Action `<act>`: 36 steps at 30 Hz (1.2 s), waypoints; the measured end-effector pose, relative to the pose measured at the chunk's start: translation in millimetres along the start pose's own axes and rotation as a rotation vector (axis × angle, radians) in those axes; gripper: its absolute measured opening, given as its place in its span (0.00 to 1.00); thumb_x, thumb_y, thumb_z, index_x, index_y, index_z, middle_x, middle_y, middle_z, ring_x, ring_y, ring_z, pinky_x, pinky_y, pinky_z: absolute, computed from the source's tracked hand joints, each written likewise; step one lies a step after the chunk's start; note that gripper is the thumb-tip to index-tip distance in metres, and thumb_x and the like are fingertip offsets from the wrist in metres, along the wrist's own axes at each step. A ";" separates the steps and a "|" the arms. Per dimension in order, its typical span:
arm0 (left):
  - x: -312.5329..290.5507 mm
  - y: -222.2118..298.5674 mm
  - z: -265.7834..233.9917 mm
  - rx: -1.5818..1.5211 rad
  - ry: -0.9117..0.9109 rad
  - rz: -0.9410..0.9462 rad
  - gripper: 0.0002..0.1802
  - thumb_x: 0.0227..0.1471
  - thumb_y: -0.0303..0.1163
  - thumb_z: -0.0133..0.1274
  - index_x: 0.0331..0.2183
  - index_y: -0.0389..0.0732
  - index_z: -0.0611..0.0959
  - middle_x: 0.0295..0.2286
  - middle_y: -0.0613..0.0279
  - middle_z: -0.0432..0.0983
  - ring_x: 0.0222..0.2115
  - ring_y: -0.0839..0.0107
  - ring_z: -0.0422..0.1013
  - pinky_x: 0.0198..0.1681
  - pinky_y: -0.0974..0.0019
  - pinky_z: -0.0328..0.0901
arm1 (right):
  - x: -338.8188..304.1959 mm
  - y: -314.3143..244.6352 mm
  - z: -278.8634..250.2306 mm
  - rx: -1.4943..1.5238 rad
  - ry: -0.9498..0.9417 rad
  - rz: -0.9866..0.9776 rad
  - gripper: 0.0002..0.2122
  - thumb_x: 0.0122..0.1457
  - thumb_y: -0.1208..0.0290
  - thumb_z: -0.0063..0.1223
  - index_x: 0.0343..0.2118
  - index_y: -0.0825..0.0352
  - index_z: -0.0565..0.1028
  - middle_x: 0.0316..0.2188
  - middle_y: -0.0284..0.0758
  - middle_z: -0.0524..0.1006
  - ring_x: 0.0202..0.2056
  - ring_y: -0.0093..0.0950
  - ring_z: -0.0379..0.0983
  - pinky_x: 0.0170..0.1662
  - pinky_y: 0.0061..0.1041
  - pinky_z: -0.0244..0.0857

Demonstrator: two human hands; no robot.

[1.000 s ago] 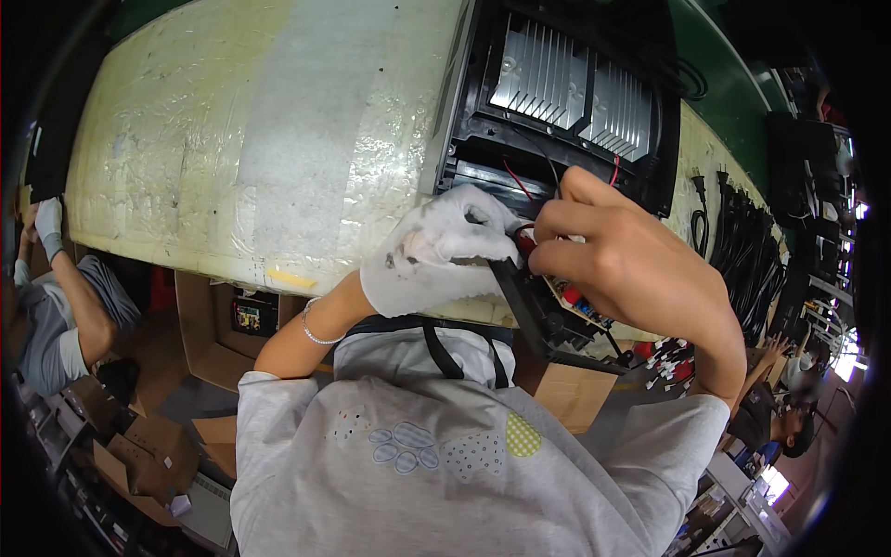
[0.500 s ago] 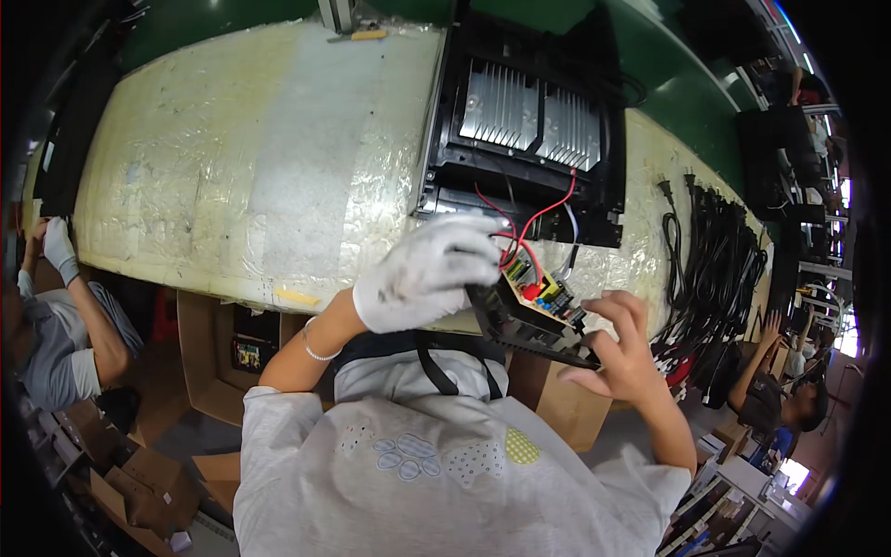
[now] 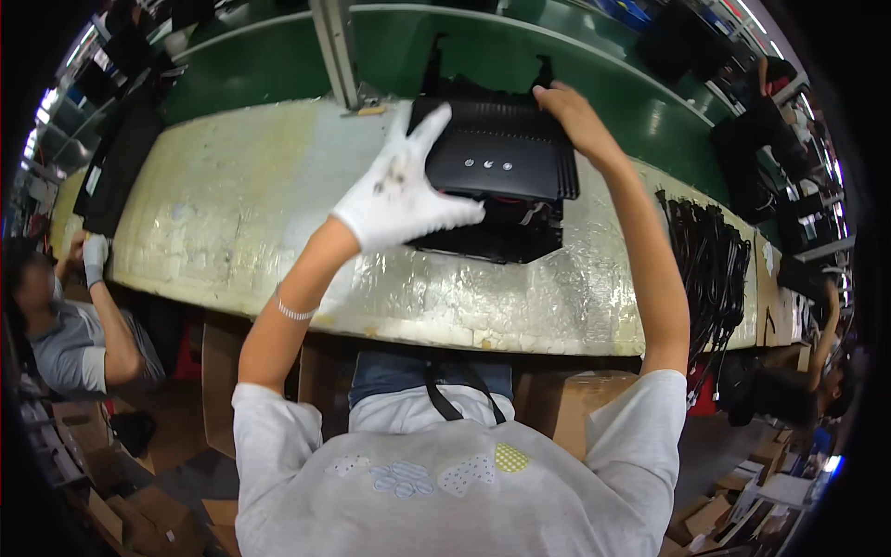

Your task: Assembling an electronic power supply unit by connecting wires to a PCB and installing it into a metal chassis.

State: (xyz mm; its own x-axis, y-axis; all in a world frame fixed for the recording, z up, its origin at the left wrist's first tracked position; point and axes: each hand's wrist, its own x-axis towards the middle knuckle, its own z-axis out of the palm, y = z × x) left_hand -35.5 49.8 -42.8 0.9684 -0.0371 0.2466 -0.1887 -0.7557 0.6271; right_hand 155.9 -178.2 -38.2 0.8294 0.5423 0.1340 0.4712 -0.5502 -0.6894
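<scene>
A black plastic casing [image 3: 497, 165] sits on the wrapped worktable in front of me, its smooth top panel carrying three small white symbols. Along its near side a gap shows dark insides with a bit of red and a pale wire. My left hand [image 3: 404, 190], in a soiled white glove, lies at the casing's left edge, thumb and fingers spread wide. At the far right corner, my bare right hand [image 3: 577, 119] has its fingers bent over the casing's edge; some fingertips are hidden. The circuit board and the finned metal heat sinks are out of sight.
The worktable [image 3: 223, 204] is covered in shiny, wrinkled film. Black power cords [image 3: 705, 265] lie bundled at the right. A metal post [image 3: 334, 56] rises at the far edge, before a green surface [image 3: 436, 51]. Co-workers sit left and right; cardboard boxes [image 3: 580, 404] stand below.
Both hands have moved away from my body to the casing. The board with red wires that they held near me is no longer visible. A black panel now covers the heat sinks.
</scene>
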 end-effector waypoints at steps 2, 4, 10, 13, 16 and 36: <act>-6.8 0.8 -1.6 0.051 0.001 -0.044 0.51 0.32 0.53 0.70 0.58 0.47 0.70 0.61 0.31 0.45 0.59 0.40 0.57 0.60 0.57 0.58 | -0.1 18.1 2.6 0.077 0.144 0.029 0.15 0.63 0.63 0.46 0.42 0.72 0.71 0.56 0.52 0.65 0.61 0.44 0.58 0.62 0.33 0.52; -7.5 -6.1 0.7 0.065 -0.007 -0.053 0.51 0.31 0.53 0.70 0.58 0.49 0.70 0.61 0.32 0.47 0.58 0.42 0.58 0.60 0.59 0.59 | -27.4 46.6 -5.4 -0.205 0.210 -0.158 0.17 0.61 0.65 0.47 0.48 0.73 0.68 0.58 0.53 0.62 0.63 0.44 0.55 0.62 0.33 0.52; 16.8 -2.0 -7.6 -0.003 -0.186 -0.176 0.50 0.33 0.56 0.67 0.58 0.49 0.70 0.60 0.35 0.53 0.57 0.47 0.62 0.60 0.63 0.58 | -144.3 18.9 17.7 -0.005 -0.420 -0.270 0.42 0.55 0.59 0.60 0.64 0.76 0.48 0.62 0.54 0.58 0.62 0.45 0.56 0.63 0.34 0.51; 54.4 -21.4 -2.5 0.044 -0.141 -0.153 0.50 0.34 0.58 0.65 0.58 0.49 0.70 0.60 0.34 0.51 0.59 0.46 0.58 0.62 0.62 0.55 | -120.9 29.5 20.4 0.094 -0.355 -0.223 0.40 0.56 0.63 0.59 0.64 0.76 0.48 0.61 0.53 0.60 0.60 0.44 0.60 0.62 0.33 0.52; 119.9 -29.7 9.0 -0.003 -0.088 -0.160 0.45 0.37 0.58 0.62 0.56 0.48 0.74 0.58 0.39 0.59 0.60 0.48 0.58 0.62 0.62 0.53 | -74.8 71.2 16.7 0.115 -0.225 -0.123 0.32 0.58 0.70 0.54 0.62 0.74 0.53 0.53 0.50 0.68 0.52 0.40 0.68 0.53 0.31 0.60; 94.9 -74.3 103.3 -0.032 0.119 0.113 0.41 0.48 0.46 0.58 0.57 0.33 0.64 0.57 0.41 0.59 0.60 0.48 0.54 0.63 0.54 0.50 | -98.6 46.2 66.9 -0.341 0.171 -0.274 0.20 0.53 0.71 0.56 0.49 0.72 0.70 0.51 0.52 0.69 0.52 0.50 0.66 0.55 0.40 0.61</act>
State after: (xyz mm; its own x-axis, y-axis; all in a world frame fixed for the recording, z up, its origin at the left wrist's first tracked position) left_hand 87.2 34.9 -142.3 0.9149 -0.0417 0.4015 -0.3024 -0.7295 0.6135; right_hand 75.8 -214.6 -130.9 0.6848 0.6003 0.4132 0.7277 -0.5938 -0.3433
